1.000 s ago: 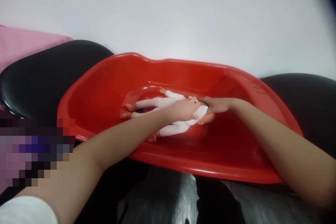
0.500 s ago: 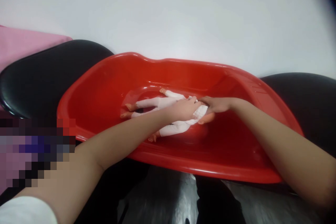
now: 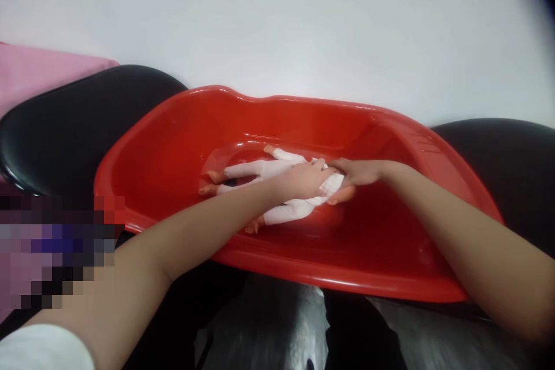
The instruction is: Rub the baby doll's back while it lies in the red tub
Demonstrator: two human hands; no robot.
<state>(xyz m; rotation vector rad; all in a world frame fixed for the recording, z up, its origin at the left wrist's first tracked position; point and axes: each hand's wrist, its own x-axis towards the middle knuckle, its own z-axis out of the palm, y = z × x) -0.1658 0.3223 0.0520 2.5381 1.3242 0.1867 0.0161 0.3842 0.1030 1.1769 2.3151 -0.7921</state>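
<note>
Both hands, left hand (image 3: 303, 180) and right hand (image 3: 358, 173), grip the doll (image 3: 277, 191) mid-tub (image 3: 182, 127), walls well apart.

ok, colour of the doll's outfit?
White, on the doll lying in the red tub; the head view shows it.

The tub (image 3: 373, 277) is bright glossy red all over, no pattern, just shiny highlights on the rim. The doll (image 3: 277, 191) in it wears plain white, with orangey-tan feet and arms sticking out. Both seats, left (image 3: 78, 127) and right (image 3: 511, 162), are solid black. There's a flat pink cloth (image 3: 39, 72) at the far left, and the wall (image 3: 303, 17) is plain pale grey-white.
</note>
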